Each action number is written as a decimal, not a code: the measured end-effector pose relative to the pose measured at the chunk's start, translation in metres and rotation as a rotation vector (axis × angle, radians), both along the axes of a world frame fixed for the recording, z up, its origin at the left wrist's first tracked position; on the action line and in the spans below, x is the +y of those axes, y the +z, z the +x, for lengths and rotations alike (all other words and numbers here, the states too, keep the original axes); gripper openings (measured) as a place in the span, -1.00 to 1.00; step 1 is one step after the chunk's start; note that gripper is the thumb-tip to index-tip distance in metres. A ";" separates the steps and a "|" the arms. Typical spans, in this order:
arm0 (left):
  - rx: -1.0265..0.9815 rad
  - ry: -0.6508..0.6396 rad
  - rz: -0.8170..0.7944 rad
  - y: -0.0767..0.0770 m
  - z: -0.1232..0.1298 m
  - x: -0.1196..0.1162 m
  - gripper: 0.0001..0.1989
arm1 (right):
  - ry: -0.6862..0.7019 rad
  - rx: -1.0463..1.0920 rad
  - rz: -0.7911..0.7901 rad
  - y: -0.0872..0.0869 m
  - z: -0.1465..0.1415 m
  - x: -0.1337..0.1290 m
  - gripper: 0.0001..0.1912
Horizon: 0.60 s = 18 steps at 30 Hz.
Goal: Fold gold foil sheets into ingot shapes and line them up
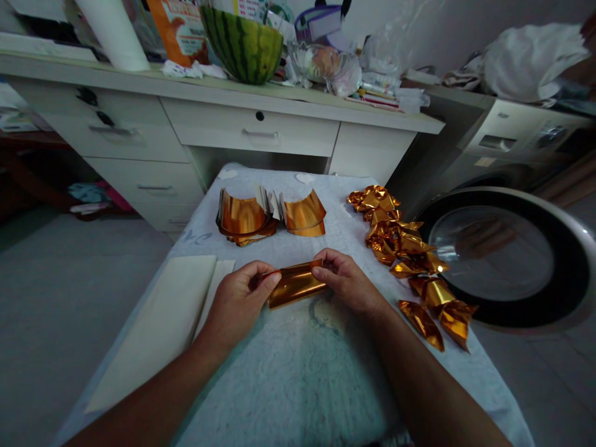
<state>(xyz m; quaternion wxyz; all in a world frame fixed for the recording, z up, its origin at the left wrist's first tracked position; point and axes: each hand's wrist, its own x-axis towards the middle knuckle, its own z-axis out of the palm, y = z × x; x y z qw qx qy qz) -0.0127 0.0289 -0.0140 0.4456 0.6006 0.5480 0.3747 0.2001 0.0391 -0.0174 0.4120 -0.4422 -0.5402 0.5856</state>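
Between my two hands a gold foil sheet (298,287) is held by its ends, curved and shiny, just above the cloth-covered table. My left hand (244,298) pinches its left end between thumb and fingers. The right end is pinched by my right hand (347,282). Beyond them lie two curved stacks of gold sheets, the left stack (244,216) thicker than the right stack (305,214). Folded gold foil pieces (395,239) form a row along the table's right side.
Long white paper (153,329) lies on the table (288,385) at the left. A washing machine door (503,248) stands open at the right. Behind, a white desk (298,127) bears half a watermelon (244,46) and clutter.
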 end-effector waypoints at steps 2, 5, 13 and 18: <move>-0.028 0.007 -0.017 -0.002 0.000 0.001 -0.78 | -0.018 0.018 0.020 0.002 -0.003 -0.001 -0.72; -0.059 0.020 -0.037 -0.005 -0.001 0.002 -0.78 | -0.045 0.050 0.041 0.005 -0.007 -0.004 -0.70; -0.090 0.028 -0.050 -0.006 -0.002 0.004 -0.78 | -0.116 0.061 0.071 0.003 -0.015 -0.008 -0.69; -0.059 0.032 -0.054 -0.009 -0.002 0.005 -0.79 | -0.137 0.063 0.064 0.002 -0.017 -0.008 -0.70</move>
